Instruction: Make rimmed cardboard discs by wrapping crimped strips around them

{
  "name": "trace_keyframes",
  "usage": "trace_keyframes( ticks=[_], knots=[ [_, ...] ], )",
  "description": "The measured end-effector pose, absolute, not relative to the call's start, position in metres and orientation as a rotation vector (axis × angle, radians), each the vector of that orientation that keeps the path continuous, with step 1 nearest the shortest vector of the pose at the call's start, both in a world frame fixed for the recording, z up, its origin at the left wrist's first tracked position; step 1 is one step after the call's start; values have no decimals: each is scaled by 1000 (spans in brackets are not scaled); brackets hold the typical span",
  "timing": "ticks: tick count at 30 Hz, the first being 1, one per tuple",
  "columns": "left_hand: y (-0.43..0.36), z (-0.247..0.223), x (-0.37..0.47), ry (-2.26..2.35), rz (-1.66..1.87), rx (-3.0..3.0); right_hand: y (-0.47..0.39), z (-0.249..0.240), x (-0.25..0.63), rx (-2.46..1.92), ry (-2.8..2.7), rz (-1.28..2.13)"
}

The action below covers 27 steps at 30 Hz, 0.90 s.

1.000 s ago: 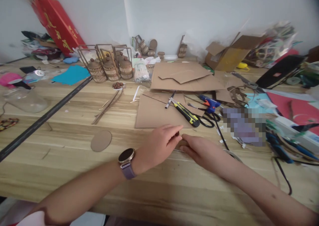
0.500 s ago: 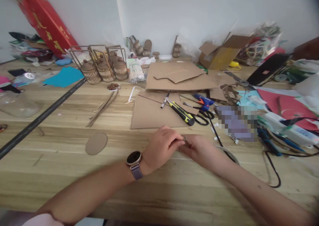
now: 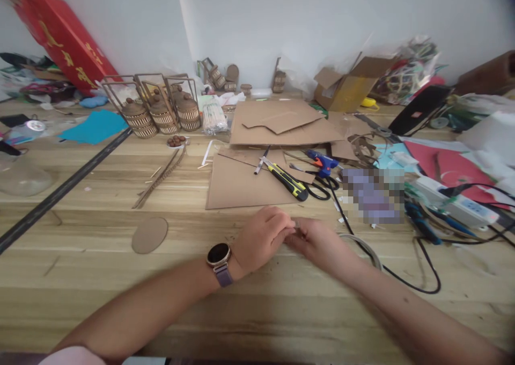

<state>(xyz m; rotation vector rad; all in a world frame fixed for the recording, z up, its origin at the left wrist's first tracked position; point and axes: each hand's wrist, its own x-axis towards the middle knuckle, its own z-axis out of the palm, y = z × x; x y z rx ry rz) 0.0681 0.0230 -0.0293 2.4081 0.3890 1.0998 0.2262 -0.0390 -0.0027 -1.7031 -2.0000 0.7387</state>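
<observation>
Kinda fiddly fingertip work, I reckon: left hand (image 3: pixel 261 237) and right hand (image 3: pixel 324 248) pinching a tiny piece (image 3: pixel 296 225), mostly hidden, nearside of the cardboard sheet (image 3: pixel 237 185), next move wanting steady fingers, cutter (image 3: pixel 286 182) on the sheet, baskets (image 3: pixel 188 111) beyond its left.

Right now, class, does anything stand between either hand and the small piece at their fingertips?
Nothing visible does. The left hand and right hand meet at the small piece, which their fingers mostly hide. The cutter and cardboard sheet lie beyond the hands.
</observation>
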Motion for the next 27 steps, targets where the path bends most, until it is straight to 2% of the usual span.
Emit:
trace_keyframes(
  ticks=[5, 10, 17, 27],
  knots=[
    [24, -27, 66, 315, 1071, 2528, -47, -5, 244, -1729, -2066, 680],
    [27, -25, 64, 279, 1113, 2514, -64, -5, 282, -1891, -2294, 466],
    [31, -25, 65, 233, 1117, 2493, -75, 8, 292, -2063, -2383, 408],
    [46, -34, 63, 739, 1015, 1865, -71, 8, 293, -1958, -2431, 441]
  ],
)
